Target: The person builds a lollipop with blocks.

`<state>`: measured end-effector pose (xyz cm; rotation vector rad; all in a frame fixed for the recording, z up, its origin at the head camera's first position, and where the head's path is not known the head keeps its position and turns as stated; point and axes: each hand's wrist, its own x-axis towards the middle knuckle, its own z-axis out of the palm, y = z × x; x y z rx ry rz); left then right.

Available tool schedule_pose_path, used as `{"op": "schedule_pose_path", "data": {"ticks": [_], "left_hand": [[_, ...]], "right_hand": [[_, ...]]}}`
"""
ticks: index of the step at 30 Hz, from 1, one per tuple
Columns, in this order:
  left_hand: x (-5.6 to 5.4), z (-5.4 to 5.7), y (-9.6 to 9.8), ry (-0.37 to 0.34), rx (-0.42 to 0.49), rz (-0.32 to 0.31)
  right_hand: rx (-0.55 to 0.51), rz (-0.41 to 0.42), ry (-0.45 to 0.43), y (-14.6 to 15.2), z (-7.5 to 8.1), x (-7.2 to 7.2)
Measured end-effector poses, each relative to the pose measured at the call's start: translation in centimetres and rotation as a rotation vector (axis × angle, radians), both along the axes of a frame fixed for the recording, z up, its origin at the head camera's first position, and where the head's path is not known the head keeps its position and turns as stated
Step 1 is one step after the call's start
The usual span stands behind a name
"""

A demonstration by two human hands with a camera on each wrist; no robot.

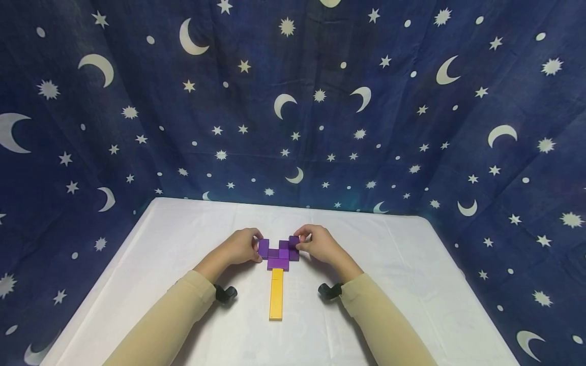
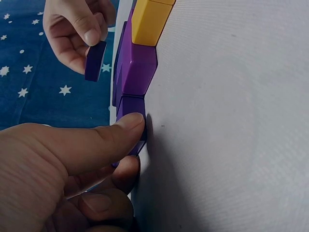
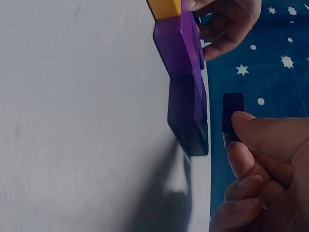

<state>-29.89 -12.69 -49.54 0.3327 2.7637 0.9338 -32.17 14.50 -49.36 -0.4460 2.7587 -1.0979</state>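
On the white table my left hand (image 1: 239,247) pinches a purple block (image 1: 263,247) at the left end of a flat cluster of purple blocks (image 1: 277,264). My right hand (image 1: 321,245) holds a small dark purple block (image 3: 233,105) between thumb and fingers, raised above the cluster's right side. In the right wrist view a gap shows between this block and those lying on the table. A long yellow strip of blocks (image 1: 276,297) touches the cluster's near side and points toward me. The left fingers partly cover the block they pinch.
The white cloth-covered table (image 1: 366,239) extends around the blocks. A dark blue curtain (image 1: 320,127) with moons and stars hangs behind and at both sides. Black wrist cameras (image 1: 329,291) sit at the sleeve cuffs.
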Motion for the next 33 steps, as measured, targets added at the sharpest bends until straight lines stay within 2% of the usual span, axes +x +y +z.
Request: {"op": "schedule_pose_path", "data": {"ticks": [10,23,33], "left_hand": [[0.0,0.0,0.0,0.005,0.000,0.000],[0.0,0.1,0.0,-0.013,0.001,0.009],[-0.1,-0.1,-0.1,-0.001,0.001,0.000]], "right_hand": [[-0.007,-0.008,-0.030,-1.8,-0.1,0.3],[-0.031,0.016,-0.016,-3.6,0.0,0.3],[-0.025,0.029,-0.017,-4.6,-0.2,0.0]]}}
